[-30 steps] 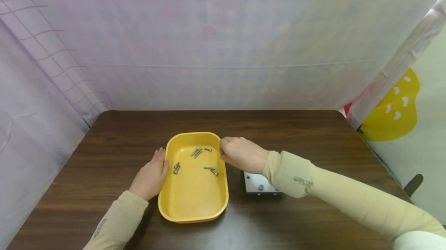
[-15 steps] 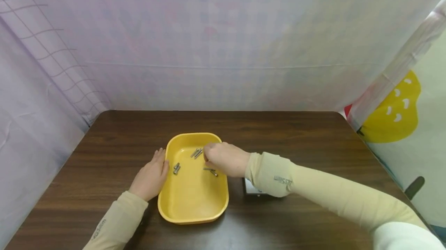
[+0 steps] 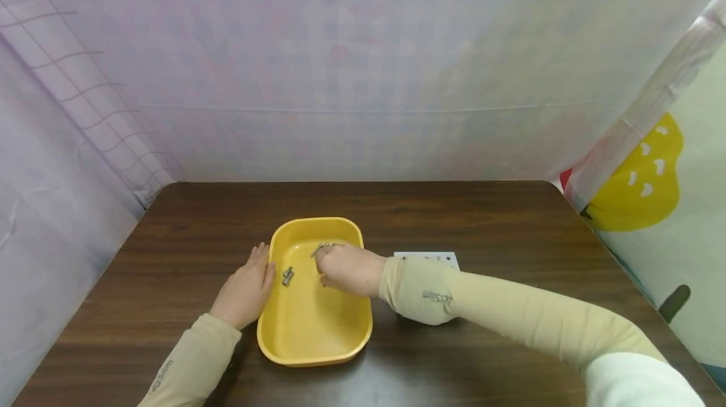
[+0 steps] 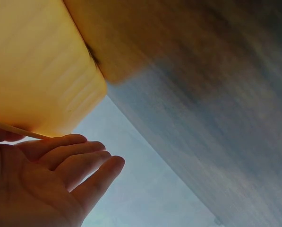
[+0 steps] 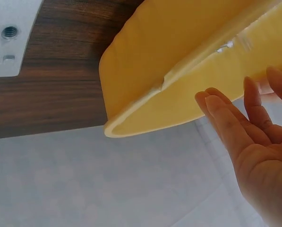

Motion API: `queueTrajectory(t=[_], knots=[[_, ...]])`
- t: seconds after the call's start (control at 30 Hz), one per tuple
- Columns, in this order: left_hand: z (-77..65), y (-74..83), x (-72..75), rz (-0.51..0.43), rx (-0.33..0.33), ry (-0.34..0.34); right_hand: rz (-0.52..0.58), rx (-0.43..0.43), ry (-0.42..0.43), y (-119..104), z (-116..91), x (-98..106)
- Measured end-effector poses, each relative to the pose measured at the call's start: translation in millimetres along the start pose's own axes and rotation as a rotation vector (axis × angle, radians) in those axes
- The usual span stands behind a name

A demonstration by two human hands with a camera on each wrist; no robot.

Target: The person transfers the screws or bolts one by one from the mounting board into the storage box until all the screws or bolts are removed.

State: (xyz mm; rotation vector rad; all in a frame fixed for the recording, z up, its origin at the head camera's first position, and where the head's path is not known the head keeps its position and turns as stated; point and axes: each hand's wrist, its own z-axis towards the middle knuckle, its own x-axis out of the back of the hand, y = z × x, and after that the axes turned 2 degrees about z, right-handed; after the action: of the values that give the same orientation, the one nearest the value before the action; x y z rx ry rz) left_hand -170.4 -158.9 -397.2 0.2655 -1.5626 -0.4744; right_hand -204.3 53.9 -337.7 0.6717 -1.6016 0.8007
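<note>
A yellow tray (image 3: 309, 331) stands on the dark wood table. My left hand (image 3: 245, 287) rests on its left rim, thumb at the rim and straight fingers along the outside. In the left wrist view, these fingers (image 4: 72, 156) stretch out beside the tray wall (image 4: 41, 71). My right hand (image 3: 348, 268) reaches over the right rim into the tray. In the right wrist view its fingers (image 5: 230, 118) are loosely extended with nothing between them. Short metal bolts (image 3: 288, 276) lie at the tray's left. More bolts (image 3: 317, 249) show just beyond the right hand, which hides others.
To the right of the tray lies a metal plate (image 3: 425, 255) with holes, mostly covered by the right sleeve (image 3: 420, 290). A threaded hole (image 5: 9, 32) shows in it in the right wrist view. Patterned curtains (image 3: 363, 79) hang behind the brown table (image 3: 482, 205).
My right hand has moved left and slightly down, from the tray's right rim to over the bolts inside. The left hand and the tray have stayed in place.
</note>
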Motion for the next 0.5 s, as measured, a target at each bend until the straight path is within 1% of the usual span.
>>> queueTrajectory(t=[0.1,0.2,0.5], knots=[[0.3,0.0,0.5,0.002,-0.006,0.001,0.02,-0.028,-0.009,0.4,0.0,-0.8],[0.6,0.0,0.7,0.009,-0.01,0.001,0.039,-0.046,-0.001,1.8,-1.2,-0.4],[1.4,0.5,0.0,0.014,-0.012,0.013,0.072,-0.042,0.051,7.6,-5.7,-0.3]])
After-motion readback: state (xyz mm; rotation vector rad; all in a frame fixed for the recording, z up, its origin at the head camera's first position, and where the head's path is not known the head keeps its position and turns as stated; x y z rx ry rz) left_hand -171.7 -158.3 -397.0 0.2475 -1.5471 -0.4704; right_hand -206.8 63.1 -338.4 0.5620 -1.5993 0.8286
